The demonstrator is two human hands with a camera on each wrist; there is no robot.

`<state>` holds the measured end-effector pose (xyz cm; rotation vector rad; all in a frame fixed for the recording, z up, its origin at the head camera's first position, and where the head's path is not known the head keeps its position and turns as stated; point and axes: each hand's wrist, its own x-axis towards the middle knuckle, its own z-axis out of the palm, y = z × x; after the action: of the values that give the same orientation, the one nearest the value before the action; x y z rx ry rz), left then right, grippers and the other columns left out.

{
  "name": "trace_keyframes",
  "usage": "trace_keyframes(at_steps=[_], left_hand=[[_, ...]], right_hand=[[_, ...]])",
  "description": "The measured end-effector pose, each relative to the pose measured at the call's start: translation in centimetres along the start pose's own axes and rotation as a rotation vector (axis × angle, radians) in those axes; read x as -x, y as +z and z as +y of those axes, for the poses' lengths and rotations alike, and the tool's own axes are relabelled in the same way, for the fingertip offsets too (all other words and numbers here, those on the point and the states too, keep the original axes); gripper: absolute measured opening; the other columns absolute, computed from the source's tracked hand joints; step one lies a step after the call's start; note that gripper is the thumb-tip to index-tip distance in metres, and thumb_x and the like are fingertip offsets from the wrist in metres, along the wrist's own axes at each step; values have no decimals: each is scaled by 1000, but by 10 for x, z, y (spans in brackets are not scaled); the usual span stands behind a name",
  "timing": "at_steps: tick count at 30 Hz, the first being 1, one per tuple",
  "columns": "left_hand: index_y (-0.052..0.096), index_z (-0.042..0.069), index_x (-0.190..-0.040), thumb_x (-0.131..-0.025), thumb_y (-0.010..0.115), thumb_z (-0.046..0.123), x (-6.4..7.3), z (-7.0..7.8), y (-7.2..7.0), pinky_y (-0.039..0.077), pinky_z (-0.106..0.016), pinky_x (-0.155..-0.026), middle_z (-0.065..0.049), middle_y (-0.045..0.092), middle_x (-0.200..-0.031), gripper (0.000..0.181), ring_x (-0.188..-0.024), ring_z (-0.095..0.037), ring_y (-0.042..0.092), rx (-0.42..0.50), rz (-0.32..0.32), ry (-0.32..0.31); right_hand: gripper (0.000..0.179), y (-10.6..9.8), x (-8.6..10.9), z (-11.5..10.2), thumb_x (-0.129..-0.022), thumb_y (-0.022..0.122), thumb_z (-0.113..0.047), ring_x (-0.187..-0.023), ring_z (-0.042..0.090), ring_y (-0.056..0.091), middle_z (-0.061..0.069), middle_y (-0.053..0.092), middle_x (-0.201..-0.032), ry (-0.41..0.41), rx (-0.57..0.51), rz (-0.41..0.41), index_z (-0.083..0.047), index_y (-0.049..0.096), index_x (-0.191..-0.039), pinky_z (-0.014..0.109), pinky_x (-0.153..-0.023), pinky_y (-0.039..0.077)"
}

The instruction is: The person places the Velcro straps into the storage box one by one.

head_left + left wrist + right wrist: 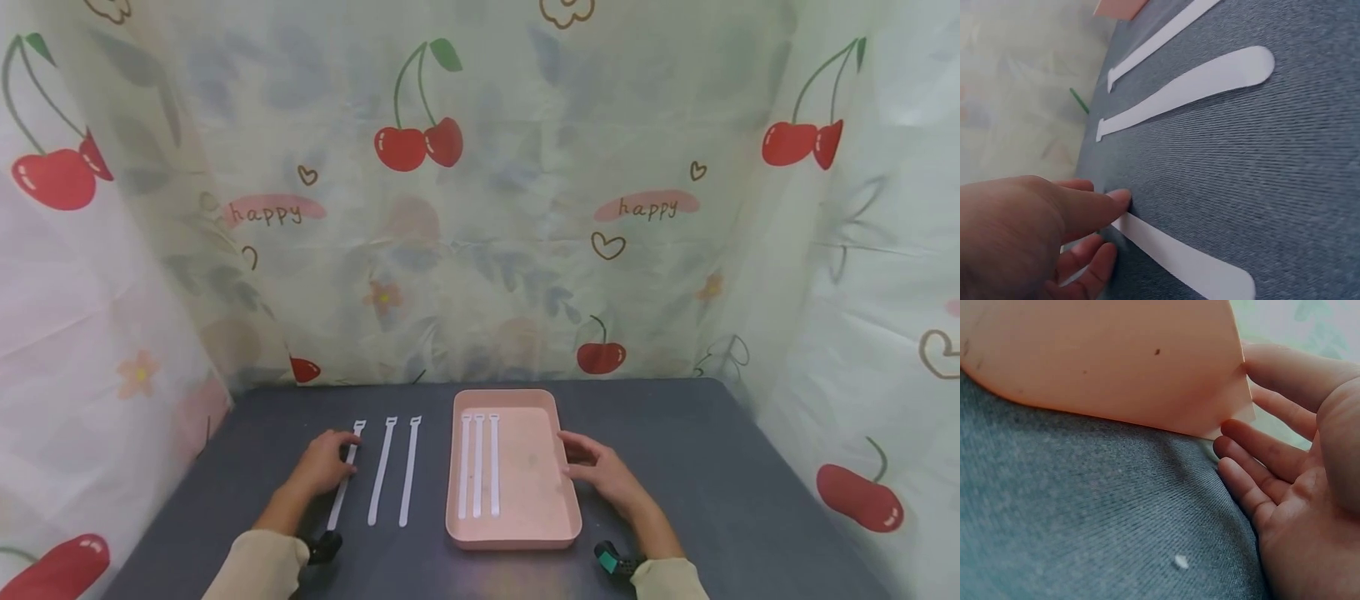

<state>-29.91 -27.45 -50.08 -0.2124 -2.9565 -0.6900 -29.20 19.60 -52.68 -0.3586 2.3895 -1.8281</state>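
Fingertips of the left hand (324, 462) lie over the leftmost white strap (341, 502), near its slotted end, as we see from the head. The left wrist view shows us the thumb (1120, 199) at the strap, with the rounded end running out towards four o'clock from its tip. Other fingers bend below the thumb, a gap between them and it; we cannot tell whether thumb and forefinger pinch the strap, since the thumb hides the contact.

At three o'clock from that hand we find the middle strap (381, 475), and just beyond it the right-hand strap (409, 475). All three lie on the dark table (690, 467), apart from one another, slotted ends towards twelve to one o'clock and rounded ends towards six to seven.

Further along at three o'clock sits the pink tray (534, 483). Three more straps (478, 471) lie upright in it, side by side along its nine o'clock half.

The right hand (611, 475) is at the tray's three o'clock side, its fingers loosely extended, thumb and forefinger spread apart, the tips against the wall and not wrapped round it. We see a cherry-print curtain (510, 250) at twelve o'clock.
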Motion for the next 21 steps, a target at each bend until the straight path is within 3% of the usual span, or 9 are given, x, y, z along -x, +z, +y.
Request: trace_keyframes(at_steps=[7, 14, 21], left_hand=[[69, 1, -110, -67, 81, -2, -2, -2, -1, 44, -53, -88, -20, 64, -102, 45, -100, -39, 58, 16, -34, -61], [68, 2, -114, -67, 78, -6, 0, -1, -5, 41, -56, -92, -22, 64, -108, 49, -106, -41, 55, 109, -46, -121], [68, -1, -115, -68, 76, -7, 5, 0, -6, 42, -53, -91, -20, 67, -108, 48, -105, -39, 57, 190, -44, -106]], right_hand=[[61, 0, 0, 4, -86, 75, -13, -118, 32, 54, 17, 57, -132, 2, -1, 0, -4, 49, -141, 47, -98, 43], [61, -1, 0, 2, -86, 74, -13, -118, 32, 54, 16, 57, -132, -7, -12, -5, -4, 49, -141, 49, -99, 42], [60, -1, 1, 2, -88, 73, -13, -118, 32, 54, 17, 55, -134, -2, -16, -10, -5, 49, -142, 50, -99, 42]])
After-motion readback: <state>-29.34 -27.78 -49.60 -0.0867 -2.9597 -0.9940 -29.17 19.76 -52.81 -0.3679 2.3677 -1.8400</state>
